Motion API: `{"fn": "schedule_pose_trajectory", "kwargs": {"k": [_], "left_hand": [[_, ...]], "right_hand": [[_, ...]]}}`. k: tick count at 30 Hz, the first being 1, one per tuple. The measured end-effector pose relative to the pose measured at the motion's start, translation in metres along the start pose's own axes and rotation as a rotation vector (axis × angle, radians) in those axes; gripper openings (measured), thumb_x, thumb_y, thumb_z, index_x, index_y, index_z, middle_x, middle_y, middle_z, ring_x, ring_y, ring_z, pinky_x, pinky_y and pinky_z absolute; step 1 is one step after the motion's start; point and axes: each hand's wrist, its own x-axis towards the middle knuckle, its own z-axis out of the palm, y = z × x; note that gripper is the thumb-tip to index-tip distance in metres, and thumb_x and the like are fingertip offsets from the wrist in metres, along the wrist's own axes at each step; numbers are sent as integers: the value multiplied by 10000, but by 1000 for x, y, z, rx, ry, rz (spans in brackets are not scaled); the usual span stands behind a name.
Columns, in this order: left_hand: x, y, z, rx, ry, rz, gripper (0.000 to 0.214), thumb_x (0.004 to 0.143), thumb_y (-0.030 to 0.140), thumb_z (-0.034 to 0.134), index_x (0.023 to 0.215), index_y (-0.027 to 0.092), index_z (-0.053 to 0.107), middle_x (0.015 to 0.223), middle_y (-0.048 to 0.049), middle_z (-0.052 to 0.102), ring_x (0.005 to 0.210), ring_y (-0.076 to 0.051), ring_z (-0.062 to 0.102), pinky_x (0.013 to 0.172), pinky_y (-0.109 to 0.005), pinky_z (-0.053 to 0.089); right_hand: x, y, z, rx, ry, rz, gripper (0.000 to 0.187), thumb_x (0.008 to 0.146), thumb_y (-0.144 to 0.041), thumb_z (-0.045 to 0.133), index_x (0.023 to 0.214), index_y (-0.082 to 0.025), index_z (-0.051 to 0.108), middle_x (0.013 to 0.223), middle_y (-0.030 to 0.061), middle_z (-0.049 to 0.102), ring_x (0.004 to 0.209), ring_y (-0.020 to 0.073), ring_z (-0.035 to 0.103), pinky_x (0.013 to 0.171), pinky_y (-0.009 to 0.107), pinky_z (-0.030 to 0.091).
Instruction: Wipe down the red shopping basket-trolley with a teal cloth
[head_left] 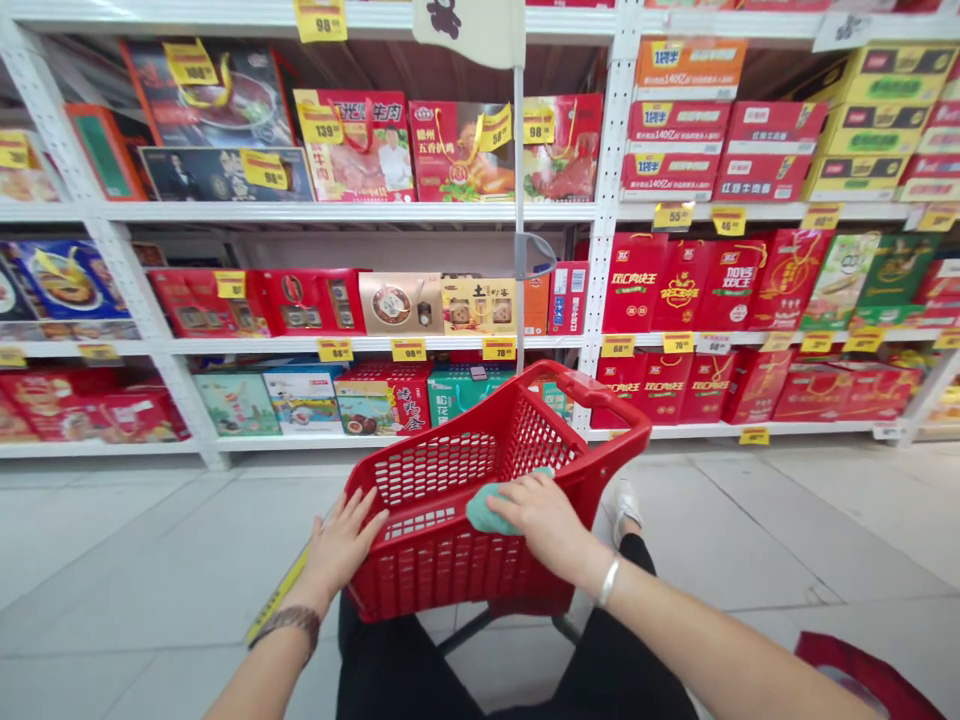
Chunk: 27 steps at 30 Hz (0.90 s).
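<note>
A small red plastic shopping cart (450,585) stands between my legs, its handle (634,415) toward the right. My left hand (349,535) rests on the cart's left end with fingers stretched over the rim. On the near rim, my right hand (551,520) is closed around a light green cloth (491,510), pressing it against the edge. The cart's perforated basket shows nothing inside where I can see. A pole (519,170) with a cream flag rises behind the cart.
White shelves (375,212) ahead carry boxed foods and red gift bags (634,285) with yellow price tags. Grey floor tiles (135,560) lie around. A yellow strip (277,595) is on the floor at left; a dark red object (862,675) lies at lower right.
</note>
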Motion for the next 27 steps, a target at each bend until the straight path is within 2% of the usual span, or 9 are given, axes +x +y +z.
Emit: {"fn": "schedule_pose_trajectory", "kwargs": {"k": [4,7,10,12,16,18,23,25,27], "left_hand": [[-1,-3,0,32,4,-1,607,967,405,301,1534,215,406,1626,-104,342,1546,-303,220,1199,-644,234],[-1,0,-1,58,4,-6,606,964,380,282,1530,206,411,1621,-117,347,1543,-309,228,1188,-651,250],[0,2,-3,70,-12,-22,606,967,376,281,1535,204,402,1628,-118,330,1544,-314,222,1183,-653,259],[1,2,-6,85,-14,-24,591,971,366,286,1531,225,412,1630,-101,330,1543,-308,228,1189,-660,234],[5,6,-14,180,68,-147,579,982,365,284,1522,214,428,1626,-120,343,1529,-334,264,1184,-713,158],[8,16,-16,208,115,-212,580,989,352,263,1520,189,431,1629,-150,329,1522,-359,273,1169,-724,182],[10,75,-2,140,95,-30,572,982,238,226,1503,278,459,1637,-89,320,1526,-335,269,1147,-712,263],[8,96,5,135,122,-24,560,997,282,224,1520,275,426,1635,-75,325,1534,-317,250,1171,-706,221],[7,106,8,144,168,-39,552,1007,340,238,1518,259,429,1625,-81,348,1531,-319,257,1185,-701,193]], "right_hand": [[-36,70,-28,-38,78,33,510,851,54,489,1213,-249,682,1237,76,715,1052,207,628,926,378,410],[-53,117,-44,-97,103,128,650,749,102,437,1242,-238,688,1241,91,720,1121,216,631,957,390,425],[-56,151,-52,-135,105,261,697,685,93,445,1246,-236,696,1239,99,721,1164,230,626,989,412,439],[-50,164,-53,-117,93,303,680,662,64,486,1225,-244,711,1219,93,726,1157,242,630,1001,418,449],[-26,163,-51,-64,60,295,599,661,20,525,1149,-246,749,1103,78,749,1060,246,650,973,396,468],[-15,154,-54,-31,42,286,558,667,13,530,1109,-234,763,1062,79,752,1022,241,653,932,373,475],[-6,115,-63,48,-13,246,488,672,18,541,1045,-201,767,989,86,738,957,235,632,839,338,460],[-11,96,-64,28,-19,219,517,670,31,531,1073,-206,751,994,85,726,962,230,611,847,337,440],[-18,82,-64,-1,-31,205,546,676,46,513,1099,-221,732,1021,79,719,976,222,599,857,335,419]]}}
